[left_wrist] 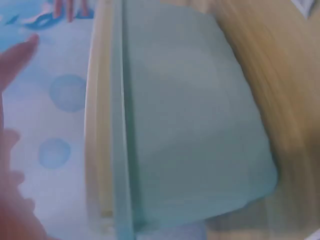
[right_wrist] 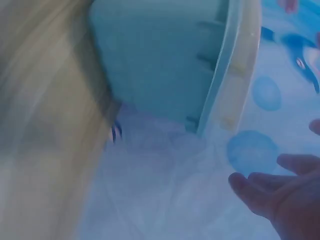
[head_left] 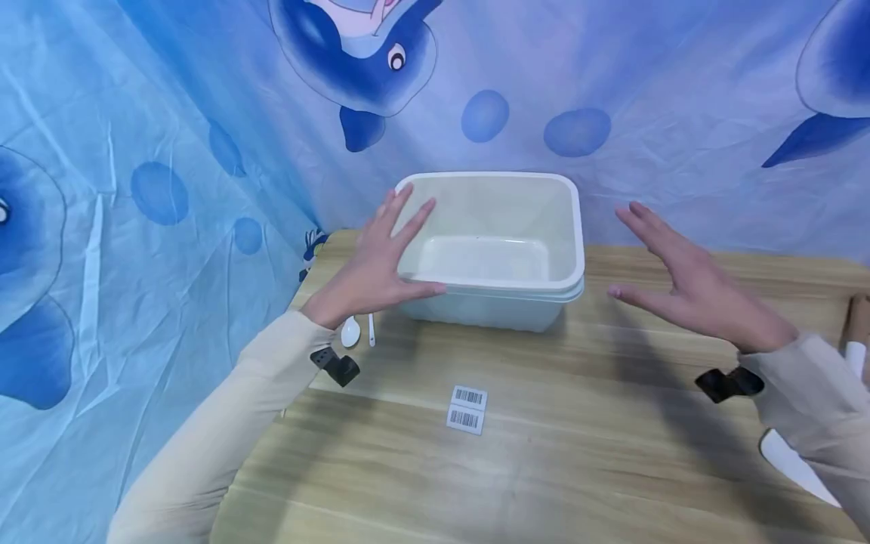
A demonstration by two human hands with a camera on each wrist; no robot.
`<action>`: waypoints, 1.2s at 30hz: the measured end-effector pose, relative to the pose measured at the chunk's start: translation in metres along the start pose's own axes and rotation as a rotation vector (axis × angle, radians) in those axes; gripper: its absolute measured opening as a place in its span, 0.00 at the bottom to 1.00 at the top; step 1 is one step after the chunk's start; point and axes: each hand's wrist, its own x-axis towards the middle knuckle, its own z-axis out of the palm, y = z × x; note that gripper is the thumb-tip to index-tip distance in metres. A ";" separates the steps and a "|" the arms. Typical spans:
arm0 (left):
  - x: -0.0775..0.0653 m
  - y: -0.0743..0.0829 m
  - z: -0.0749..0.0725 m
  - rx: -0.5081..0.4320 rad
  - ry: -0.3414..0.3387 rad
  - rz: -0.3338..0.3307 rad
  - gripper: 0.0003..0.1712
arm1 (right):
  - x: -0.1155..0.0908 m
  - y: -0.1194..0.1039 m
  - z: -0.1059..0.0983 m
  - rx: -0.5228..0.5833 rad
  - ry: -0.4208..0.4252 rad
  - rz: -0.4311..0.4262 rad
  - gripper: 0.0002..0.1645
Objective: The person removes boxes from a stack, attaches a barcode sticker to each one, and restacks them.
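A white rectangular bin (head_left: 489, 285) sits inside a pale green bin (head_left: 476, 311) on the table, against the backdrop; the white bin's floor is bare. My left hand (head_left: 381, 264) hovers in front of the bins' left side, fingers spread and thumb pointing right. Whether it touches the rim, I cannot tell. Off to the right, my right hand (head_left: 700, 291) is held in the air apart from the bins, its fingers extended and thumb separated. Neither hand holds anything. In the right wrist view the outer bin (right_wrist: 155, 60) appears blurred, with that hand's fingers (right_wrist: 255, 195) at the lower right.
White spoons (head_left: 350, 332) lie by the left wrist. Two barcode labels (head_left: 466, 409) are in front of the bins on the wooden table (head_left: 530, 483). A white blade-like piece (head_left: 795, 462) lies partly under the right sleeve, near a brown object (head_left: 858, 321). A blue printed backdrop (head_left: 516, 60) encloses the back and left.
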 end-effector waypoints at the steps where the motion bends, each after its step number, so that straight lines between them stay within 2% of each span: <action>1: -0.002 -0.002 0.000 -0.049 0.020 -0.024 0.65 | 0.003 0.001 0.004 0.050 0.028 0.025 0.54; 6: -0.011 -0.016 0.003 -0.255 0.089 -0.139 0.72 | 0.024 0.004 0.023 0.346 0.166 0.127 0.46; 9: -0.013 -0.026 0.008 -0.350 0.107 -0.221 0.74 | 0.036 0.003 0.033 0.458 0.243 0.174 0.42; 14: -0.013 -0.041 0.021 -0.516 0.097 -0.336 0.74 | 0.053 -0.001 0.047 0.509 0.289 0.239 0.38; 19: -0.015 -0.054 0.029 -0.703 0.083 -0.345 0.66 | 0.063 -0.003 0.059 0.493 0.309 0.231 0.33; 21: -0.016 -0.053 0.028 -0.729 0.084 -0.335 0.65 | 0.065 -0.003 0.061 0.484 0.325 0.220 0.31; 27: -0.020 -0.041 0.019 -0.712 0.075 -0.341 0.62 | 0.066 -0.002 0.061 0.455 0.330 0.220 0.27; 33: -0.019 -0.064 0.040 -0.728 0.114 -0.355 0.59 | 0.073 -0.008 0.056 0.460 0.289 0.313 0.24; 36: -0.019 -0.065 0.043 -0.734 0.129 -0.362 0.57 | 0.079 -0.012 0.055 0.499 0.264 0.367 0.23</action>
